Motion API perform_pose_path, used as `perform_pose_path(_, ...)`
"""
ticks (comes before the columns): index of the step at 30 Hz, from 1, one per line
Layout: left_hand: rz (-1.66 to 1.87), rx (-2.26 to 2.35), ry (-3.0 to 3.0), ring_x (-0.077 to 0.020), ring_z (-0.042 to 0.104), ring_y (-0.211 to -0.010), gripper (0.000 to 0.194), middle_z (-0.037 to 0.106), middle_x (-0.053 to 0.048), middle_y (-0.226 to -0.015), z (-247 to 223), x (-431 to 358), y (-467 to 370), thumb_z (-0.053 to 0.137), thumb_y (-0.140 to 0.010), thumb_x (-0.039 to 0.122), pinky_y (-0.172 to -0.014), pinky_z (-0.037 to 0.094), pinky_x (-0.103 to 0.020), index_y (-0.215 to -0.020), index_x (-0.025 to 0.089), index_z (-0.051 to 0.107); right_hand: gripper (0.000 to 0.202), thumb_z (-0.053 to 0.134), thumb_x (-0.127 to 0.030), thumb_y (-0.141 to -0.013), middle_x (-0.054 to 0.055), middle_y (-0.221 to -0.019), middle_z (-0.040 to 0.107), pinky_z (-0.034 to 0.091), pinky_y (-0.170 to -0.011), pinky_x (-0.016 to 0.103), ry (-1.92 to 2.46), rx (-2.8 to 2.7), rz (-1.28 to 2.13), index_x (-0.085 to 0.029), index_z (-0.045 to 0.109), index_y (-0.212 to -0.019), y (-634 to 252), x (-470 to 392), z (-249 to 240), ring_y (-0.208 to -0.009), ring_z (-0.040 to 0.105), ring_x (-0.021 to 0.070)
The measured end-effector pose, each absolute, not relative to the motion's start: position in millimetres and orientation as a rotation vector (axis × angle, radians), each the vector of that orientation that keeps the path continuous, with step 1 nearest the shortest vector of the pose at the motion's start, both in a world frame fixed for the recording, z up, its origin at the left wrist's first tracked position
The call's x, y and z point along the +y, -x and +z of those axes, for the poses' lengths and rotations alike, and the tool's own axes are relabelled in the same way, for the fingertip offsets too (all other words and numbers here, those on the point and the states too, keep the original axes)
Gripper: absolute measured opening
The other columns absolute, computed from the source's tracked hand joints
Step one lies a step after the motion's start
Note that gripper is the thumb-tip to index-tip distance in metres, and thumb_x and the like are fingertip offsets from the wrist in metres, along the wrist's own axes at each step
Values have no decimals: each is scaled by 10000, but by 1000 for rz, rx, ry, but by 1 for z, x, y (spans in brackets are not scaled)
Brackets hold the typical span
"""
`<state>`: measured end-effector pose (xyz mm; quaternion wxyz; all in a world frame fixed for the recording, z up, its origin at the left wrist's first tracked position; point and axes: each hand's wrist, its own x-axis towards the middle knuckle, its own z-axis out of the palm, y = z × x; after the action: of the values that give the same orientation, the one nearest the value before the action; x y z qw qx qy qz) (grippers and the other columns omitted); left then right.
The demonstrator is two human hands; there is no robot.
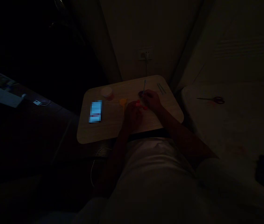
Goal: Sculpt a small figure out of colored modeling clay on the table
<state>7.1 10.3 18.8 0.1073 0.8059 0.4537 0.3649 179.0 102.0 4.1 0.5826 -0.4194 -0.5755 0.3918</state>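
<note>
The scene is very dim, so finger details are hard to make out. My left hand [133, 116] is closed around the near side of a small red object [138, 103], whose kind I cannot tell. Just beyond it, my right hand [152, 99] pinches the lower end of a thin light-blue stick [144, 84] that points up and away. A small dark rounded thing [141, 93] lies by the right fingertips. Left of my left hand is an orange-yellow funnel-shaped piece [123, 102] with a narrow stem towards me.
On the small wooden table [108, 127] are a phone [96, 111] with a lit screen, a round tub [106, 91], and two thin metal-looking sticks [162, 88]. Scissors [213, 99] lie on a pale surface at right. A wall socket [145, 54] is behind.
</note>
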Motion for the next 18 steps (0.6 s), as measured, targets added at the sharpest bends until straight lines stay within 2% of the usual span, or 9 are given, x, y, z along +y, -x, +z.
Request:
perform_pose_path(5, 1135, 1242, -2325, -269, 491, -1394, 340, 496, -146, -1429, 13, 12, -4, 614, -927, 185, -1175, 470, -483, -1264, 206, 646, 217, 721, -429, -752, 9, -818, 643, 493, -793, 325, 916, -1378, 1017, -233, 628, -760, -180, 102, 1, -813, 596, 181)
perform_pose_path(9, 1190, 1214, -2228, -260, 512, -1384, 252, 500, -143, -1406, 9, 16, 0, 612, -961, 222, -1159, 496, -471, -1205, 221, 673, 218, 745, -420, -750, -4, -824, 627, 493, -780, 303, 849, -1408, 1117, -227, 643, -759, -182, 104, -3, -796, 598, 160)
perform_pose_path(18, 1249, 1117, -2068, -270, 537, -1393, 338, 535, -133, -1449, 8, 21, 10, 582, -1016, 463, -1135, 528, -492, -1285, 279, 672, 284, 782, -442, -698, -15, -762, 592, 467, -660, 277, 869, -1377, 1155, -220, 608, -728, -182, 102, -1, -708, 557, 143)
